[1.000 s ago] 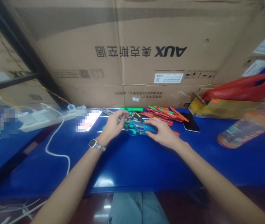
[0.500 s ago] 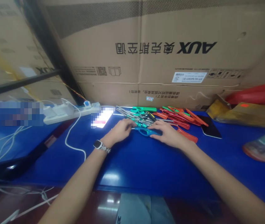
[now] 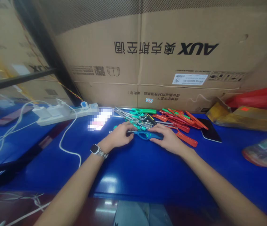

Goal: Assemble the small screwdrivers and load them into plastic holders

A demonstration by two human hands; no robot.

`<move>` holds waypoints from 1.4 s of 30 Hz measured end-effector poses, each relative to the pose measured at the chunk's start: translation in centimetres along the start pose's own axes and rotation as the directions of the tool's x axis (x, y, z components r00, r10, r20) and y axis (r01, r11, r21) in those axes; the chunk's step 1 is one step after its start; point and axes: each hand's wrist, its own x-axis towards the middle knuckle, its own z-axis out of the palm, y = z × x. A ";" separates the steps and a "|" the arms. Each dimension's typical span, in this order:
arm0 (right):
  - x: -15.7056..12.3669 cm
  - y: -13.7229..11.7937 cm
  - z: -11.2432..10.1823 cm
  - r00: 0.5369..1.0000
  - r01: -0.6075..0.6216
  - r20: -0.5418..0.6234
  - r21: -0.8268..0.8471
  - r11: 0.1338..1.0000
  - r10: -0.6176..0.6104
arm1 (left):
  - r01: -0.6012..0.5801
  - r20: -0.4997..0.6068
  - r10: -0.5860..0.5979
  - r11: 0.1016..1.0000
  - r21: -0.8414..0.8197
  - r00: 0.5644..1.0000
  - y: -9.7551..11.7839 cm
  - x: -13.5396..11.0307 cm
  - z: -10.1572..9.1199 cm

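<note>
Between my hands lies a blue long-nosed lighter (image 3: 145, 135) with a trigger loop. My right hand (image 3: 168, 138) grips its handle end, thumb below and fingers above. My left hand (image 3: 120, 135), with a watch on the wrist, closes around the thin metal nozzle, whose tip pokes out on the left. Just behind them is a pile of green lighter parts and metal rods (image 3: 138, 116), with a black and yellow piece (image 3: 150, 118) on it. Several red and orange lighter casings (image 3: 175, 121) lie to the right of that pile.
A lit phone (image 3: 101, 119) and a white power strip (image 3: 65, 114) with cables lie at left. A dark phone (image 3: 210, 130), a torn carton (image 3: 237, 117) and a clear jar (image 3: 265, 150) are at right. A large cardboard sheet (image 3: 100, 91) stands behind the blue table (image 3: 147, 175).
The view has shifted slightly. My left hand has slid a little leftward along the lighter's nozzle, and the tip now shows beyond it. My right hand keeps hold of the handle.
</note>
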 end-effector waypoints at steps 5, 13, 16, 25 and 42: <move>-0.5 -0.2 0.2 1.000 -0.015 0.003 0.000 1.000 0.015 | -0.009 0.012 0.009 1.000 -0.003 1.000 -0.1 -0.1 0.0; -0.9 0.2 0.4 0.998 0.056 -0.021 -0.016 0.998 -0.056 | -0.031 0.007 0.031 0.999 -0.030 0.999 -0.8 0.1 0.1; -0.9 0.4 0.5 0.995 0.084 -0.042 -0.037 0.996 -0.086 | -0.019 0.011 0.019 0.999 -0.033 1.000 -0.8 0.1 0.1; -1.1 0.9 0.7 0.989 0.135 -0.045 -0.103 0.986 -0.140 | 0.014 0.056 -0.015 1.000 0.010 0.998 -1.0 0.3 0.3; 1.0 -0.6 0.4 0.991 -0.133 0.026 0.012 0.991 0.132 | -0.121 0.128 0.111 0.990 0.075 0.986 -0.2 0.9 0.5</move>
